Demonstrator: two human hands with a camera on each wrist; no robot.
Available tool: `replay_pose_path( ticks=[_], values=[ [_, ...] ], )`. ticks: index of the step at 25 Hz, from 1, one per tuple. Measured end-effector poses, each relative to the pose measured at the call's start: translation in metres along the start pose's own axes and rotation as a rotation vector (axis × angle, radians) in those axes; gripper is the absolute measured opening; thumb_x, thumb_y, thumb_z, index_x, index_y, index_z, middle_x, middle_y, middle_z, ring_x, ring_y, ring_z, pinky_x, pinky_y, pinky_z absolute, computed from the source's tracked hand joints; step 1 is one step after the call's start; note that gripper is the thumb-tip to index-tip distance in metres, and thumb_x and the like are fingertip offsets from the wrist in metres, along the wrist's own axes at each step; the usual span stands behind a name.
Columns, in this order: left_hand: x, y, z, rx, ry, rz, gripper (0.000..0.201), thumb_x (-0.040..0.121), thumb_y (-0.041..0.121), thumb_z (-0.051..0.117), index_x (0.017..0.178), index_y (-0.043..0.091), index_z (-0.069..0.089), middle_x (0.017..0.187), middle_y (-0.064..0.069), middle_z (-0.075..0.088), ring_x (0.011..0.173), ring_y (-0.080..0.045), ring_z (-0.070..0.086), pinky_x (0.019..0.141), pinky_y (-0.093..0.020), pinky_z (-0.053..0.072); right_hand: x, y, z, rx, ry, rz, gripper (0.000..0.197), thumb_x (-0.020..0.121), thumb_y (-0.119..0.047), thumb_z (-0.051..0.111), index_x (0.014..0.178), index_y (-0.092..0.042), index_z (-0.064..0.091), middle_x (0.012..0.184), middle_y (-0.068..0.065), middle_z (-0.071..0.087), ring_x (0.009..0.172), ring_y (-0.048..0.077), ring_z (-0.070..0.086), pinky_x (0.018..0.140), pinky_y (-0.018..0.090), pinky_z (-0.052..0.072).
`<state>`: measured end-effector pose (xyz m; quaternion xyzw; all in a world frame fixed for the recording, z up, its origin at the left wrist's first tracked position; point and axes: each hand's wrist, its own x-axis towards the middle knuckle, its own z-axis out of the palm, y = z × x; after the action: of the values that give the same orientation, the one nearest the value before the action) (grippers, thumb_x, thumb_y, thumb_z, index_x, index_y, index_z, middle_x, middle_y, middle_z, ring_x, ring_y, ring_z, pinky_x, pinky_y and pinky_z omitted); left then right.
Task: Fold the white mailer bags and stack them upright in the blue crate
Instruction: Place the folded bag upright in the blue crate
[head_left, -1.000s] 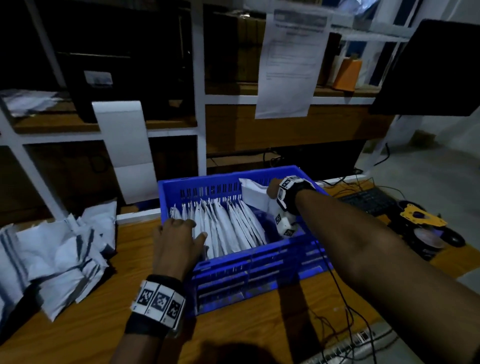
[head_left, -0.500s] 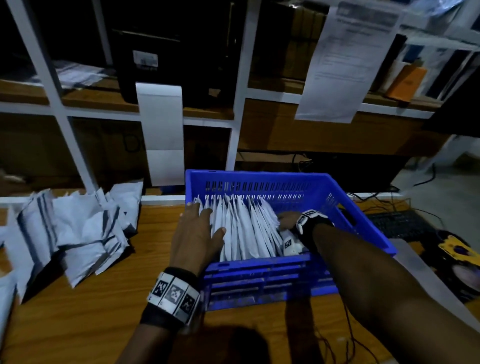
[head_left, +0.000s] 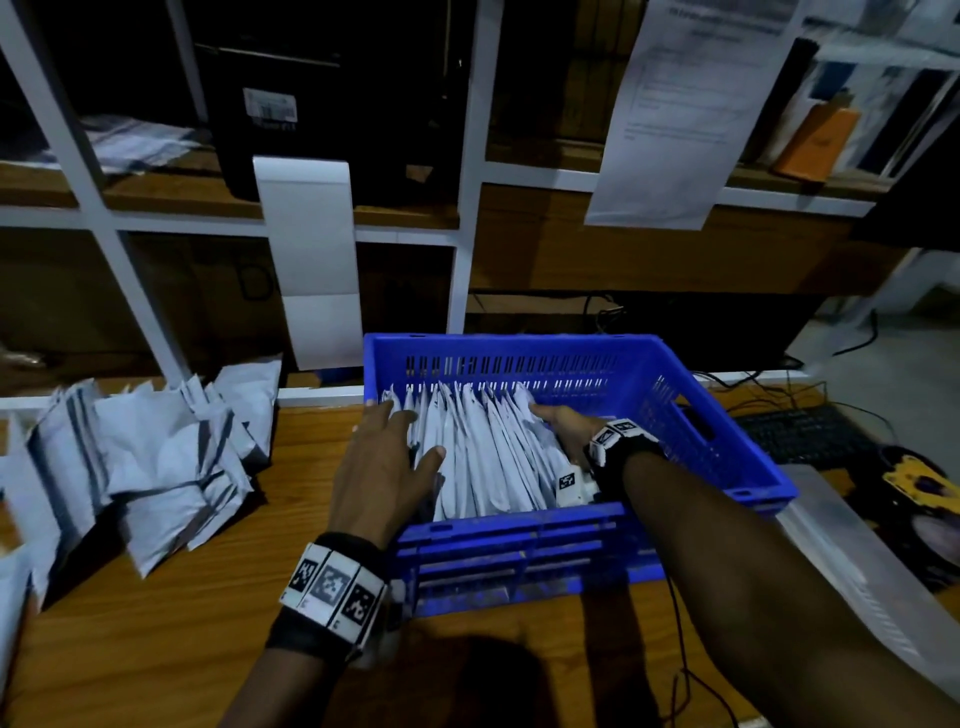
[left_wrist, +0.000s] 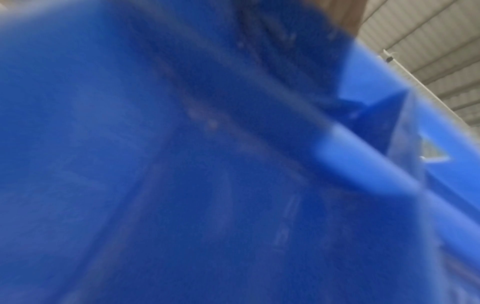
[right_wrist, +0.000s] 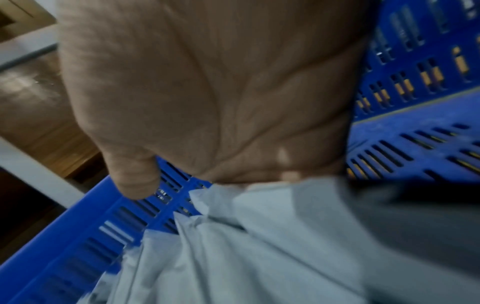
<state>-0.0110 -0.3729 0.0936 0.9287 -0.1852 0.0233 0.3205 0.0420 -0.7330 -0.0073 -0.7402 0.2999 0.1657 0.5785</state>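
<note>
Both hands brace a row of folded white mailer bags (head_left: 483, 457) standing upright in the blue crate (head_left: 722, 415) on the tabletop (head_left: 156, 649), left hand (head_left: 384, 467) flat and open, right hand (head_left: 566, 423) pressing the end bag; light, limp and slippery, they seem best gripped at the fold.

Dim, bluish head view with wide-angle bowing at the edges; dark shadow on the wooden table (head_left: 156, 649) beneath the forearms. Left-wrist view wholly defocused; right-wrist view motion-blurred below the palm.
</note>
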Motion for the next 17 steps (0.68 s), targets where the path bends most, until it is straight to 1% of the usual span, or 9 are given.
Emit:
replay_pose_path(
  ticks=[1,4,6,7,8,10,13,15,17],
  values=[
    [0.000,0.000,0.000,0.005,0.002,0.000,0.059,0.092,0.044,0.066,0.141,0.015,0.052,0.156,-0.010,0.037,0.139,-0.030,0.042,0.109,-0.048,0.043,-0.018,-0.010,0.008,0.016,0.025,-0.007,0.114,0.054,-0.077,0.082,0.149,-0.027,0.042,0.152,0.009,0.045,0.131,0.041,0.051,0.094,0.058,0.049],
    [-0.001,0.001,0.000,0.006,0.003,-0.001,0.058,0.091,0.045,0.066,0.140,0.015,0.053,0.154,-0.010,0.038,0.139,-0.030,0.041,0.108,-0.049,0.044,-0.073,-0.041,0.038,-0.135,0.156,-0.169,0.092,0.087,-0.067,0.061,0.157,-0.020,0.027,0.163,0.005,0.023,0.148,0.032,0.027,0.118,0.052,0.027],
    [-0.003,0.001,0.000,0.023,0.003,-0.004,0.057,0.091,0.045,0.066,0.139,0.016,0.054,0.155,-0.009,0.038,0.141,-0.028,0.039,0.109,-0.048,0.043,-0.077,-0.050,0.045,-0.281,0.107,-0.179,0.097,0.088,-0.073,0.053,0.159,-0.017,0.017,0.166,0.006,0.016,0.151,0.031,0.019,0.121,0.048,0.019],
    [-0.003,0.001,-0.001,0.032,0.004,-0.001,0.057,0.091,0.046,0.065,0.139,0.017,0.054,0.155,-0.008,0.038,0.142,-0.028,0.038,0.110,-0.047,0.042,-0.078,-0.053,0.046,-0.313,0.085,-0.164,0.090,0.094,-0.066,0.050,0.159,-0.017,0.014,0.166,0.006,0.014,0.152,0.030,0.016,0.122,0.045,0.018],
    [-0.004,0.002,0.000,0.039,0.005,0.006,0.056,0.092,0.046,0.065,0.138,0.017,0.054,0.154,-0.008,0.039,0.143,-0.027,0.037,0.110,-0.047,0.042,-0.081,-0.055,0.046,-0.326,0.095,-0.135,0.082,0.098,-0.060,0.046,0.160,-0.019,0.011,0.167,0.007,0.011,0.152,0.031,0.013,0.122,0.046,0.016],
    [-0.005,0.001,-0.001,0.044,0.005,0.023,0.054,0.092,0.045,0.063,0.138,0.017,0.054,0.153,-0.007,0.040,0.145,-0.027,0.034,0.111,-0.047,0.041,-0.083,-0.059,0.043,-0.385,0.109,-0.068,0.083,0.099,-0.059,0.045,0.160,-0.021,0.004,0.167,0.009,0.003,0.153,0.035,0.007,0.122,0.051,0.013],
    [-0.005,0.001,0.000,0.056,0.003,0.043,0.054,0.093,0.047,0.061,0.138,0.017,0.054,0.151,-0.007,0.042,0.147,-0.026,0.031,0.112,-0.046,0.040,-0.089,-0.062,0.040,-0.614,0.245,-0.093,0.088,0.099,-0.057,0.047,0.160,-0.010,0.002,0.165,0.018,0.011,0.150,0.038,0.016,0.121,0.048,0.017],
    [-0.004,0.000,0.001,0.071,0.003,0.058,0.054,0.093,0.049,0.060,0.138,0.018,0.054,0.147,-0.005,0.046,0.146,-0.025,0.032,0.111,-0.044,0.042,-0.098,-0.068,0.038,-0.674,0.289,-0.177,0.088,0.099,-0.055,0.048,0.160,-0.012,0.001,0.165,0.017,0.012,0.149,0.040,0.021,0.118,0.050,0.022],
    [-0.003,-0.001,0.002,0.067,-0.006,0.064,0.054,0.093,0.049,0.059,0.137,0.019,0.054,0.144,-0.004,0.049,0.145,-0.025,0.032,0.109,-0.044,0.043,-0.112,-0.078,0.037,-0.685,0.245,-0.312,0.077,0.102,-0.048,0.048,0.160,-0.016,0.008,0.164,0.013,0.018,0.148,0.039,0.025,0.116,0.046,0.024]
  ],
)
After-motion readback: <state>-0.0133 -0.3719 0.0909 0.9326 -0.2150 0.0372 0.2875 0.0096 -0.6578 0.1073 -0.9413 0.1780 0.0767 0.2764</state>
